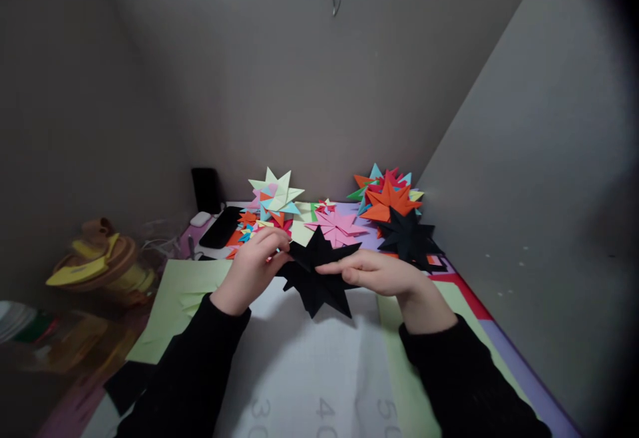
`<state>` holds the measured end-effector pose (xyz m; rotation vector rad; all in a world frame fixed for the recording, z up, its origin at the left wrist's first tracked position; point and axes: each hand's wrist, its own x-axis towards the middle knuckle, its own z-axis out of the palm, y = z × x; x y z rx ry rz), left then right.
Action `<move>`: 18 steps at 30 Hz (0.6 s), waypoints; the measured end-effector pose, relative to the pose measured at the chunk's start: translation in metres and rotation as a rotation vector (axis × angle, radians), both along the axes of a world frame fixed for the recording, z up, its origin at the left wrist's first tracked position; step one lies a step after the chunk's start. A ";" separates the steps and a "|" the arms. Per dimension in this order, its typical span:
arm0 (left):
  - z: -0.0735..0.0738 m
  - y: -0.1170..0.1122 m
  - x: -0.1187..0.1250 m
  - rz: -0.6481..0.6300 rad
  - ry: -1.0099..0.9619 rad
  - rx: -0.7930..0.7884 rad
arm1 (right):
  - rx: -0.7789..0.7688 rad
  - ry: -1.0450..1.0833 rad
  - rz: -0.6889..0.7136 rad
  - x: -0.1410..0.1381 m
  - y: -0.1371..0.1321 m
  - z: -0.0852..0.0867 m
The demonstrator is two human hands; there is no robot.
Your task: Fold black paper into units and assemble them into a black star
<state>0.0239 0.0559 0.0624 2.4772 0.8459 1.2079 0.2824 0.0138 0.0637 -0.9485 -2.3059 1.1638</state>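
A black folded paper star (324,288) with several points is held up between my hands, above the white sheet. My left hand (254,261) pinches its upper left side between thumb and fingers. On its right side is my right hand (377,270), the index finger stretched across the star's middle and the thumb bent near it. The remaining right fingers are partly hidden, closed about the star's right edge. Behind my right hand, another black paper star (410,235) leans against a pile of coloured stars.
A pink star (337,227), an orange star (392,200) and a pale green star (277,190) lie near the back wall. A phone (219,227) is at back left. Yellow paper strips fill a round container (100,261) on the left. Green paper (170,305) borders the white numbered sheet (309,365).
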 end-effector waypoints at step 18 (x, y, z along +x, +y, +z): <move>0.015 -0.003 -0.003 0.080 0.058 -0.051 | 0.026 -0.170 -0.108 -0.011 -0.010 0.010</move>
